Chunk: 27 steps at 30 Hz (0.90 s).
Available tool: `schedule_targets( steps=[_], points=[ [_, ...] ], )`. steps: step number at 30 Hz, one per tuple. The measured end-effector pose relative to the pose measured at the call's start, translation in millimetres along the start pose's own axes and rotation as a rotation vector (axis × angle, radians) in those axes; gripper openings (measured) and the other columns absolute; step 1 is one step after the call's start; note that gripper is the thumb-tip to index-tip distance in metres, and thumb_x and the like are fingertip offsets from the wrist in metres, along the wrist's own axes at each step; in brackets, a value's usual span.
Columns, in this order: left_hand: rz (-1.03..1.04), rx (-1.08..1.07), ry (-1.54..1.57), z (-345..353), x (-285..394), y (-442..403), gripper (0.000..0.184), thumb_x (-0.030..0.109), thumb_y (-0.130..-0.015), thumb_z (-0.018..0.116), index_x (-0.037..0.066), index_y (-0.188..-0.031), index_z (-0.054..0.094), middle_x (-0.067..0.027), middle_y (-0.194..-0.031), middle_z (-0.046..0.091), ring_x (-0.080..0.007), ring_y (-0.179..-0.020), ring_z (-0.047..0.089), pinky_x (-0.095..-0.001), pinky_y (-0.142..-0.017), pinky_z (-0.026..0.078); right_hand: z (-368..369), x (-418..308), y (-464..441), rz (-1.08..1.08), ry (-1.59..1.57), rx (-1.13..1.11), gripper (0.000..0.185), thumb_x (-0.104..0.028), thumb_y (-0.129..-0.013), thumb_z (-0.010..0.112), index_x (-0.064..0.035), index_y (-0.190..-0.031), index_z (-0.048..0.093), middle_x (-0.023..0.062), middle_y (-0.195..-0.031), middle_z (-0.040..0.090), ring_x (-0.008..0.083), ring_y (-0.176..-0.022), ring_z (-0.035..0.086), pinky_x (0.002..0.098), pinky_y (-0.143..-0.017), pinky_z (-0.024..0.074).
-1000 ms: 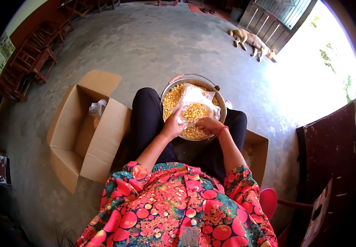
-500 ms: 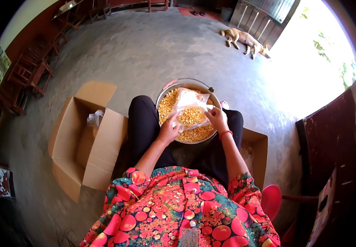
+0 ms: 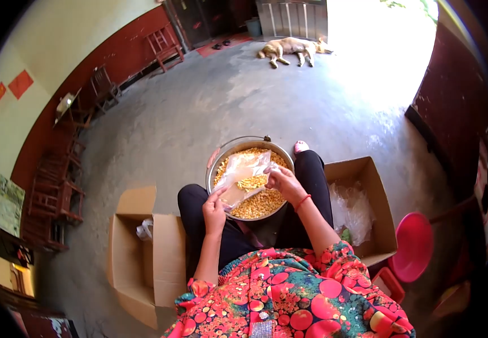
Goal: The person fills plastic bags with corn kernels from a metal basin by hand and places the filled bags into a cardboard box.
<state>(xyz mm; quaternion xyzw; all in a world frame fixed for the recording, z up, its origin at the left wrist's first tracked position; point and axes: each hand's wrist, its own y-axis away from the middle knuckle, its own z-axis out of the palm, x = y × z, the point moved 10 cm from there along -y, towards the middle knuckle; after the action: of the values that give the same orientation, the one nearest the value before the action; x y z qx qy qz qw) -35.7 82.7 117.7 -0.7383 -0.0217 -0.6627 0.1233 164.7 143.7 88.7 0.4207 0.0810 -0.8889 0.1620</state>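
Observation:
A metal bucket (image 3: 210, 176) full of yellow corn kernels (image 3: 257, 206) stands between my knees. Over it, a clear plastic bag (image 3: 243, 164) is stretched between my two hands, tilted down to the left, with some kernels showing in or through it. My left hand (image 3: 214, 213) pinches the bag's lower left edge near the bucket's rim. At the opposite edge, my right hand (image 3: 286, 185), with a red band at the wrist, grips the plastic with bent fingers.
An open cardboard box (image 3: 169, 253) on my left holds a small plastic bag (image 3: 144, 230). On my right, another cardboard box (image 3: 380, 239) contains crumpled clear plastic (image 3: 355, 214), beside a pink basin (image 3: 413, 248). A dog (image 3: 294, 49) lies near the doorway; wooden chairs (image 3: 164, 46) line the wall.
My view has swung left, showing more of the wall and the right-hand box. The bag has tilted, its left end lower, and my hands have spread slightly apart.

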Motion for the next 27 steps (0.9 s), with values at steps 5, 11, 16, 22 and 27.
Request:
schedule_targets(
  steps=[5,11,16,22,27],
  points=[
    [0.225,0.127,-0.044,-13.9,98.7,-4.9,0.025,-0.005,-0.077,0.038,0.001,-0.092,0.057,-0.0018,-0.071,0.055,-0.0039,-0.051,0.046,-0.0168,-0.049,0.037,60.1,-71.0,17.6,-0.217,0.030,-0.100,0.036,-0.012,-0.079,0.048,-0.0031,-0.113,0.041,0.0017,-0.082,0.051,0.0074,-0.074,0.048,0.0194,-0.067,0.0385],
    [0.297,0.168,0.038,-12.1,145.1,8.7,0.022,-0.004,-0.078,0.041,0.000,-0.093,0.055,-0.0035,-0.078,0.058,-0.0036,-0.050,0.045,-0.0159,-0.049,0.036,97.4,-86.7,23.3,-0.242,0.131,-0.193,0.048,-0.010,-0.077,0.050,-0.0043,-0.121,0.031,0.0048,-0.094,0.051,0.0101,-0.083,0.049,0.0223,-0.076,0.0376],
    [0.196,0.051,0.071,12.6,119.4,10.0,0.023,-0.004,-0.075,0.045,0.001,-0.096,0.054,-0.0022,-0.073,0.056,-0.0029,-0.055,0.049,-0.0164,-0.050,0.039,134.6,-39.7,43.5,-0.315,1.167,-0.306,0.046,-0.025,-0.067,0.063,-0.0098,-0.106,0.044,0.0096,-0.085,0.054,0.0178,-0.076,0.053,0.0277,-0.064,0.0432],
    [0.266,-0.180,0.319,37.2,127.4,16.2,0.051,0.000,-0.071,0.055,0.001,-0.117,0.033,-0.0129,-0.112,0.040,-0.0115,-0.086,0.049,-0.0237,-0.067,0.044,138.5,-60.2,50.8,-0.512,1.237,-0.058,0.011,-0.010,-0.069,0.046,-0.0012,-0.073,0.052,0.0203,-0.068,0.054,0.0346,-0.066,0.053,0.0404,-0.057,0.0418],
    [0.388,-0.201,-0.026,26.7,83.0,24.8,0.084,0.016,-0.060,0.069,0.002,-0.124,0.017,-0.0137,-0.119,0.034,-0.0213,-0.105,0.039,-0.0320,-0.086,0.034,125.9,-62.5,33.5,-0.486,1.292,0.056,0.011,-0.011,-0.070,0.047,-0.0022,-0.071,0.053,0.0207,-0.066,0.054,0.0341,-0.066,0.054,0.0423,-0.058,0.0415]
  ],
)
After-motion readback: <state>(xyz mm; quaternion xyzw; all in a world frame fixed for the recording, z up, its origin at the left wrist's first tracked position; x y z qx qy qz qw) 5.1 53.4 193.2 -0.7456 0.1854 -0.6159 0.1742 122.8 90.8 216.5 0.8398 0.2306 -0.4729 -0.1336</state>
